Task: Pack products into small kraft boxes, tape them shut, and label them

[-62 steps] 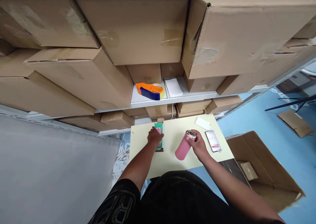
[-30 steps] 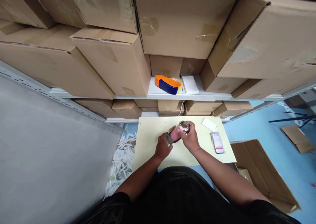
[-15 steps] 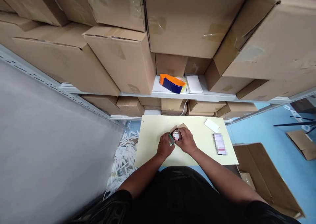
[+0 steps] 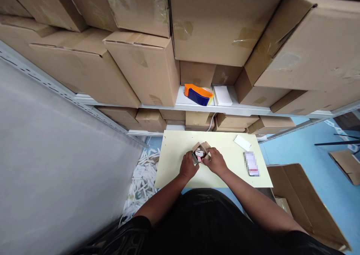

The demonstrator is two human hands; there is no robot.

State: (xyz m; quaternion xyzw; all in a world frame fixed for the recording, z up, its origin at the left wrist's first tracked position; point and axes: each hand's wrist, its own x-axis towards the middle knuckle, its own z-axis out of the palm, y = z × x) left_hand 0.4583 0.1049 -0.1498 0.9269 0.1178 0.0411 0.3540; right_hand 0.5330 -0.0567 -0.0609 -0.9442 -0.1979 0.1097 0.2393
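Observation:
A small open cardboard box [image 4: 207,145] stands on the pale yellow table [image 4: 174,146], its flaps spread. Inside it sits a round, shiny item [image 4: 200,151] with a pink tab [image 4: 199,158]; its exact kind I cannot make out. My left hand [image 4: 189,165] is closed on the box's left side, next to a green edge. At the opposite side, my right hand [image 4: 217,162] grips the right wall and flap between thumb and fingers.
A white slip-like box [image 4: 242,143] and a phone [image 4: 251,164] lie at the table's right. Above, a shelf holds an orange-and-blue tape dispenser [image 4: 198,94], a white stack [image 4: 222,95] and cardboard cartons [image 4: 140,67]. White scraps [image 4: 144,176] cover the floor at left; an open carton [image 4: 300,195] stands at right.
My right hand has shifted slightly right, off the round item and onto the box's side. More of the box opening and the pink tab now show. My left hand stays on the box.

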